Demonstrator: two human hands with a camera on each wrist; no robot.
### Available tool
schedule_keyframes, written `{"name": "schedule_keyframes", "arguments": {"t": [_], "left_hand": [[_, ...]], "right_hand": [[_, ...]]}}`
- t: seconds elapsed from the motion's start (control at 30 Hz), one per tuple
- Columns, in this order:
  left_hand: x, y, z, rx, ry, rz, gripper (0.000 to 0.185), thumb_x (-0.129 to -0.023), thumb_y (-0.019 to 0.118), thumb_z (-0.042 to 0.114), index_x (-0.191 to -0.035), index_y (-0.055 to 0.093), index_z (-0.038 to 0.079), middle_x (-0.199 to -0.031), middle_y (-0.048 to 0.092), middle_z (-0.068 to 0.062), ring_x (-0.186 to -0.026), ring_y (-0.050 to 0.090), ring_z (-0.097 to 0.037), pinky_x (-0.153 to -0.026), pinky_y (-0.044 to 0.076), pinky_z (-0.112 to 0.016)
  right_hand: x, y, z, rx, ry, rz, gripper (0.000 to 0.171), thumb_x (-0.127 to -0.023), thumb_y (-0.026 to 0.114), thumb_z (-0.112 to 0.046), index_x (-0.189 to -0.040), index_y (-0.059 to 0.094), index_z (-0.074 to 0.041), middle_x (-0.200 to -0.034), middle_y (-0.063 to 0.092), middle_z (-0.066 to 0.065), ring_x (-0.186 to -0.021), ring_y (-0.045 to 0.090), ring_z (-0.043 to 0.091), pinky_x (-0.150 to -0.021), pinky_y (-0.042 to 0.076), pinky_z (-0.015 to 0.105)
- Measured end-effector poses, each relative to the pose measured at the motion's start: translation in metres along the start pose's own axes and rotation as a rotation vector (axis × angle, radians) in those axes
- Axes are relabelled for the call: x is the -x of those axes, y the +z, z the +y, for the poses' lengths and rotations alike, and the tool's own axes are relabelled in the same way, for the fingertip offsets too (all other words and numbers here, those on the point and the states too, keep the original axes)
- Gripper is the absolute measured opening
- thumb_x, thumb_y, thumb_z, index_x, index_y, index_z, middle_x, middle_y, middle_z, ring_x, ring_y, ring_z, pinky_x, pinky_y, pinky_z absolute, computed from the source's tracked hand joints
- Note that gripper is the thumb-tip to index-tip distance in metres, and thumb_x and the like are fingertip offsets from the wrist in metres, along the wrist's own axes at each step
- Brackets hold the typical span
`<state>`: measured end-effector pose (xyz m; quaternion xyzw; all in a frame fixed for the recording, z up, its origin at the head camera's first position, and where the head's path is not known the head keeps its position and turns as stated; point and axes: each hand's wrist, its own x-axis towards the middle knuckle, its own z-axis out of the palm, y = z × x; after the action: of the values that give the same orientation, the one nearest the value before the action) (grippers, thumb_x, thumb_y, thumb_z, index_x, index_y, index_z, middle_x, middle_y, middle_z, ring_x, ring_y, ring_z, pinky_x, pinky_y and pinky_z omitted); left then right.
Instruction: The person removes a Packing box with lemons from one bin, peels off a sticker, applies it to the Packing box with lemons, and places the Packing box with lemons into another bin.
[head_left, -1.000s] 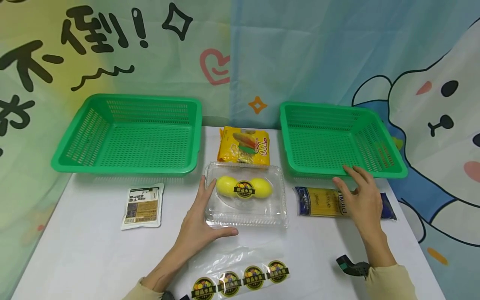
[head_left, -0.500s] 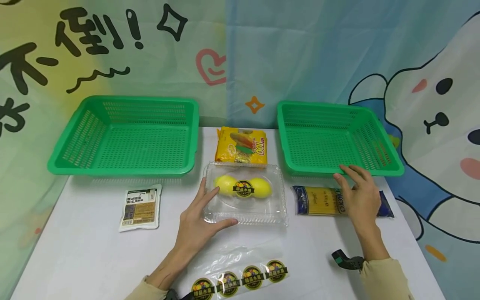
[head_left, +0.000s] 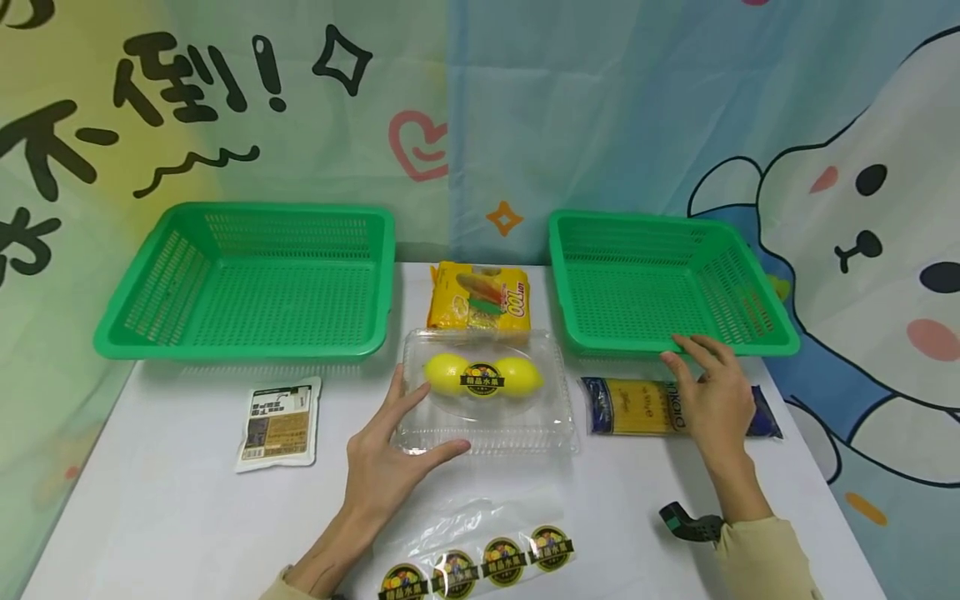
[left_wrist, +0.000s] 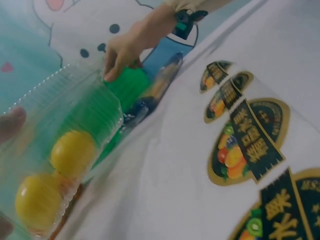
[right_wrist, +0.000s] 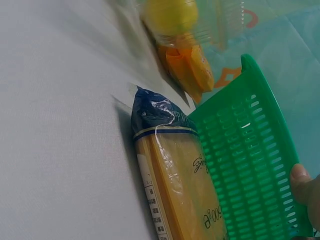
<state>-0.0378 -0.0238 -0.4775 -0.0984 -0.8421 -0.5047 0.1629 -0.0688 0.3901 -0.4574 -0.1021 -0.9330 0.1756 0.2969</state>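
My left hand (head_left: 386, 467) lies on the white table (head_left: 150, 517) with fingers straight and spread, index along the left edge of the clear plastic box (head_left: 487, 392), thumb along its front edge. The box sits at the table's centre and holds 2 yellow lemons (head_left: 450, 372) under a round dark sticker. My right hand (head_left: 716, 400) hovers over the spaghetti packet (head_left: 637, 406), fingers relaxed and apart, tips touching the front rim of the right green basket (head_left: 660, 283); it grips nothing.

Around them: a yellow snack bag (head_left: 480, 298) lies just behind the box, between the right basket and the left green basket (head_left: 255, 279). A small white pouch (head_left: 279, 422) lies in front of the left basket, well apart from my left hand. A clear strip with 4 round fruit stickers (head_left: 480, 560) lies at the near edge, just beside my left forearm. The spaghetti packet sits directly between my right hand and the table. A cartoon curtain (head_left: 600, 108) hangs behind.
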Motion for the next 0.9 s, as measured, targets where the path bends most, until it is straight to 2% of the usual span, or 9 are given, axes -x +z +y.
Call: {"name": "schedule_keyframes", "arguments": {"t": [0.13, 0.33, 0.53, 0.63, 0.67, 0.8, 0.87, 0.9], "left_hand": [[-0.003, -0.001, 0.005, 0.002, 0.033, 0.023, 0.086, -0.060, 0.102, 0.040, -0.137, 0.070, 0.021, -0.160, 0.048, -0.011, -0.134, 0.058, -0.035, -0.101, 0.056, -0.046], [-0.009, -0.003, 0.014, 0.025, 0.048, 0.026, 0.084, -0.062, 0.102, 0.038, -0.138, 0.070, 0.020, -0.160, 0.046, -0.009, -0.133, 0.059, -0.033, -0.102, 0.055, -0.044], [-0.019, -0.005, 0.025, 0.040, 0.088, 0.046, 0.083, -0.061, 0.103, 0.035, -0.136, 0.071, 0.018, -0.158, 0.048, -0.013, -0.133, 0.059, -0.034, -0.104, 0.054, -0.044], [-0.027, -0.005, 0.033, 0.051, 0.102, 0.053, 0.082, -0.062, 0.102, 0.035, -0.136, 0.071, 0.017, -0.159, 0.048, -0.013, -0.133, 0.060, -0.034, -0.104, 0.055, -0.046], [-0.030, -0.004, 0.035, 0.055, 0.103, 0.053, 0.082, -0.063, 0.102, 0.036, -0.136, 0.071, 0.016, -0.159, 0.047, -0.012, -0.128, 0.064, -0.034, -0.100, 0.058, -0.046], [-0.046, -0.002, 0.047, 0.069, 0.081, 0.053, 0.080, -0.064, 0.101, 0.039, -0.135, 0.072, 0.017, -0.160, 0.046, -0.010, -0.129, 0.063, -0.034, -0.092, 0.062, -0.045], [-0.055, 0.000, 0.052, 0.083, 0.067, 0.051, 0.080, -0.064, 0.101, 0.040, -0.135, 0.072, 0.017, -0.160, 0.046, -0.010, -0.133, 0.061, -0.034, -0.094, 0.061, -0.045], [-0.059, 0.002, 0.055, 0.097, 0.059, 0.048, 0.080, -0.065, 0.101, 0.041, -0.135, 0.072, 0.017, -0.161, 0.045, -0.009, -0.139, 0.054, -0.033, -0.100, 0.058, -0.046]], "right_hand": [[0.000, -0.001, 0.001, -0.003, -0.006, 0.006, 0.037, -0.091, 0.083, -0.023, -0.126, 0.077, -0.012, -0.133, 0.069, 0.014, -0.066, 0.051, 0.015, -0.049, 0.030, 0.020], [0.002, -0.002, 0.001, -0.007, -0.011, 0.013, 0.036, -0.091, 0.083, -0.021, -0.125, 0.077, -0.010, -0.133, 0.069, 0.016, -0.066, 0.055, 0.021, -0.048, 0.031, 0.023], [0.002, -0.002, 0.000, -0.020, -0.022, 0.018, 0.037, -0.090, 0.083, -0.021, -0.125, 0.077, -0.011, -0.132, 0.069, 0.015, -0.065, 0.055, 0.021, -0.048, 0.032, 0.023], [0.001, -0.002, -0.001, -0.025, -0.024, 0.028, 0.037, -0.090, 0.084, -0.021, -0.124, 0.078, -0.011, -0.132, 0.070, 0.015, -0.065, 0.055, 0.019, -0.048, 0.032, 0.022], [0.001, -0.003, -0.001, -0.025, -0.023, 0.031, 0.037, -0.089, 0.084, -0.021, -0.124, 0.078, -0.011, -0.132, 0.070, 0.014, -0.064, 0.055, 0.020, -0.047, 0.032, 0.022], [0.001, -0.004, -0.002, -0.030, -0.024, 0.035, 0.037, -0.089, 0.084, -0.022, -0.124, 0.078, -0.011, -0.131, 0.071, 0.015, -0.064, 0.056, 0.022, -0.046, 0.032, 0.023], [0.001, -0.005, -0.003, -0.033, -0.027, 0.035, 0.037, -0.089, 0.084, -0.021, -0.124, 0.078, -0.011, -0.131, 0.071, 0.016, -0.064, 0.058, 0.024, -0.046, 0.033, 0.024], [0.001, -0.005, -0.003, -0.035, -0.030, 0.035, 0.037, -0.089, 0.084, -0.021, -0.124, 0.078, -0.010, -0.130, 0.070, 0.016, -0.064, 0.059, 0.025, -0.046, 0.033, 0.025]]}}
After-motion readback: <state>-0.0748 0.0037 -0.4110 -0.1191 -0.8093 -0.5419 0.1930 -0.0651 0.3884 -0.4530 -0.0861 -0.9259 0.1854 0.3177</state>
